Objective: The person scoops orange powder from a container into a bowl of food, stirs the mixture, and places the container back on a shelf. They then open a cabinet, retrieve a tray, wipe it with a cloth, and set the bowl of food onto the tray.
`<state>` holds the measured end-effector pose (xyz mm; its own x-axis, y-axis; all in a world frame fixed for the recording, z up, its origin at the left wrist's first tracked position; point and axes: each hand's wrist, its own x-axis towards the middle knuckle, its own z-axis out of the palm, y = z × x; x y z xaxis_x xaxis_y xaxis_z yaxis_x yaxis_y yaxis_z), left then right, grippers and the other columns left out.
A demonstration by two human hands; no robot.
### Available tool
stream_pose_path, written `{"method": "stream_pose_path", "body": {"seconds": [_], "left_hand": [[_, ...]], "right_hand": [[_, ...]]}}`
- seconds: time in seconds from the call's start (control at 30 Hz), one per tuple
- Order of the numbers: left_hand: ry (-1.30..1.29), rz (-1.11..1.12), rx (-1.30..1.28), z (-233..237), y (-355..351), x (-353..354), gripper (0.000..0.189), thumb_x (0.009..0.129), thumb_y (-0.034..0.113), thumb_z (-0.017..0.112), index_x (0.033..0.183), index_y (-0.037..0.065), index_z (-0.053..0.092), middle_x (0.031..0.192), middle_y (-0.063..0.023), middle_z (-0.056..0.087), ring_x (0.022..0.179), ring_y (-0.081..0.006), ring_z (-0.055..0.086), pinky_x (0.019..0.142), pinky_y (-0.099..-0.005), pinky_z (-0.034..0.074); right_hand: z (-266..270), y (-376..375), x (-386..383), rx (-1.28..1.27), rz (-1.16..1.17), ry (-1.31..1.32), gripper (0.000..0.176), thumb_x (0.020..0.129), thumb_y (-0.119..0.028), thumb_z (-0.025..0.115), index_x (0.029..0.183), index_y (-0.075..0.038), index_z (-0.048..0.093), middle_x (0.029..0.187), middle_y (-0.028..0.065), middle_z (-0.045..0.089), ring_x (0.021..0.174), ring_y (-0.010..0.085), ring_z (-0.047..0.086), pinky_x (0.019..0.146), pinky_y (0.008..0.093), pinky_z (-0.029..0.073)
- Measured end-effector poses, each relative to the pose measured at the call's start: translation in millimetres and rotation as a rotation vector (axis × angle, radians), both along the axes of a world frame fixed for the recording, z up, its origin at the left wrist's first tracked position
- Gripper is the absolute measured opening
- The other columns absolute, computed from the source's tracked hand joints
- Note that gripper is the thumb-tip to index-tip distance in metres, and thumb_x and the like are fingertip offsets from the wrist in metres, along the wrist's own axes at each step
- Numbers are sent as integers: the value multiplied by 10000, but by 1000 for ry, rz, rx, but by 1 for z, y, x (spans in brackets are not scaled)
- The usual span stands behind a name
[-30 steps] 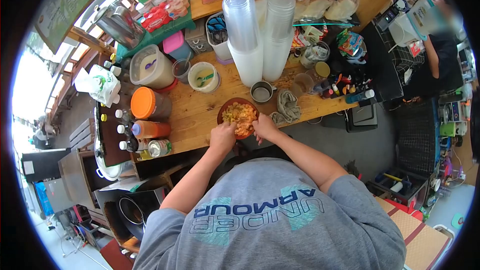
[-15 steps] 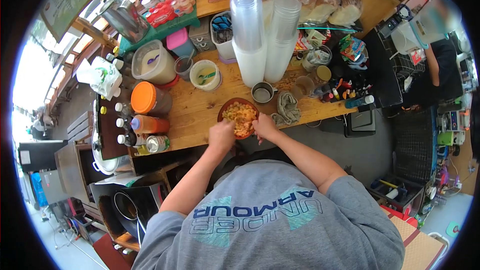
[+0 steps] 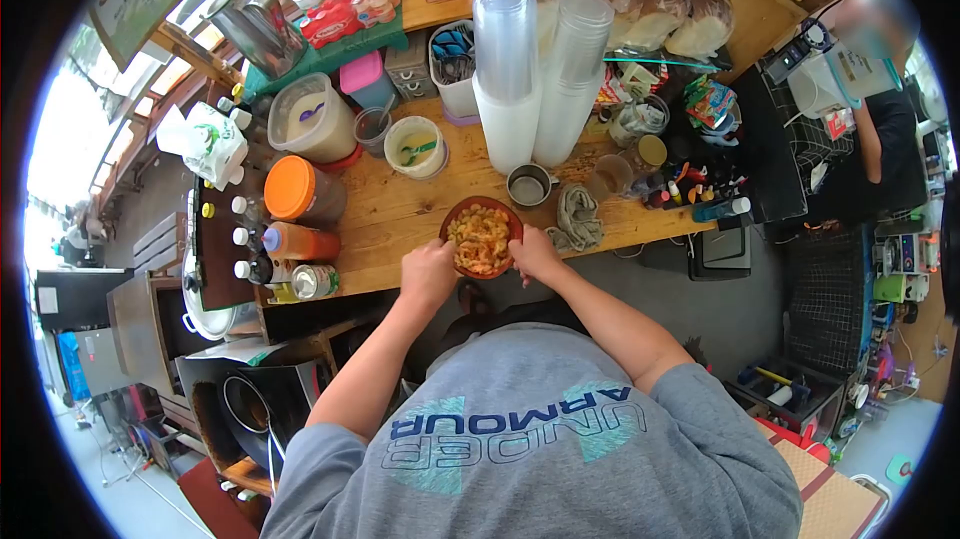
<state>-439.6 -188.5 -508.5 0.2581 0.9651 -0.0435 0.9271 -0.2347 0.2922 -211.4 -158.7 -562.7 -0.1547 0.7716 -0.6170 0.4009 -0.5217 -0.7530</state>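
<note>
A reddish-brown bowl (image 3: 484, 202) sits at the front edge of the wooden counter, holding a chunky yellow and orange food mix (image 3: 480, 239). My left hand (image 3: 427, 271) is closed on the bowl's left rim. On the opposite side, my right hand (image 3: 536, 255) grips the right rim, its fingers partly hidden below. Just behind the bowl stands a metal cup (image 3: 528, 185) with a handle. A crumpled grey-green cloth (image 3: 579, 216) lies to the right of that cup, near my right hand.
Tall stacks of clear plastic cups (image 3: 507, 79) rise behind the metal cup. A white tub (image 3: 415, 147) with a green utensil and an orange-lidded jar (image 3: 289, 188) stand left. Bottles line the counter's left end. Another person's arm (image 3: 868, 144) shows at the far right.
My left hand has moved from over the food to the bowl's left rim, uncovering more of the mix. My right hand stays at the right rim.
</note>
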Motion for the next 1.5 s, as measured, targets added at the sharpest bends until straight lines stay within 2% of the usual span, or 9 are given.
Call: {"method": "stream_pose_path", "body": {"seconds": [0.13,0.53,0.6,0.7,0.8,0.93,1.03,1.2,1.5], "left_hand": [[123,-55,-110,-10,-23,0,132,808,86,651,918,93,723,839,-156,714,791,-372,725,680,-507,571],[53,2,-59,-16,23,7,124,827,89,615,915,85,702,889,-183,711,799,-386,726,680,-517,569],[-60,23,46,-33,30,19,68,824,82,601,844,81,666,865,-176,710,800,-404,714,677,-535,555],[-47,-118,-76,-37,13,16,103,822,84,604,888,87,683,867,-177,708,803,-410,712,683,-538,556],[-72,-29,-126,6,0,1,167,826,63,600,954,100,700,871,-198,703,814,-418,710,703,-547,561],[43,-5,-287,5,-23,6,194,816,56,631,1001,80,684,894,-199,713,851,-419,721,729,-538,571],[-19,50,-112,-15,-3,11,171,836,42,600,970,92,695,856,-217,713,817,-447,707,721,-561,566],[3,29,-325,37,1,-2,148,838,54,608,960,76,689,874,-215,734,847,-433,717,715,-555,566],[44,-74,-140,-19,14,28,188,826,95,640,1008,96,685,894,-180,721,821,-401,725,704,-524,571]], "right_hand": [[-4,1,-3,-12,-10,-25,189,946,-89,514,1023,83,529,664,150,644,428,238,609,387,394,541],[2,0,-5,-18,58,-77,228,970,-110,539,1055,102,543,684,167,653,433,267,622,392,401,548],[0,-2,-5,109,30,-75,305,950,-121,545,1048,168,552,687,236,667,457,309,659,387,416,553],[1,2,-3,45,44,-98,244,981,-124,539,1074,102,532,682,166,652,432,257,623,392,392,545],[-2,5,-1,18,56,-80,249,979,-121,534,1073,109,530,671,168,647,429,261,625,388,393,540],[-1,4,0,52,50,-58,250,973,-117,529,1072,113,531,660,168,641,428,261,624,387,393,537],[3,6,-2,7,77,-95,261,968,-114,528,1082,121,530,657,168,647,418,260,617,379,391,531],[9,7,-2,43,41,-91,326,952,-102,530,1084,195,541,684,243,665,473,324,670,388,423,558],[-1,5,-2,135,112,-175,379,955,-117,536,1149,209,526,854,333,688,511,358,692,420,426,583]]}}
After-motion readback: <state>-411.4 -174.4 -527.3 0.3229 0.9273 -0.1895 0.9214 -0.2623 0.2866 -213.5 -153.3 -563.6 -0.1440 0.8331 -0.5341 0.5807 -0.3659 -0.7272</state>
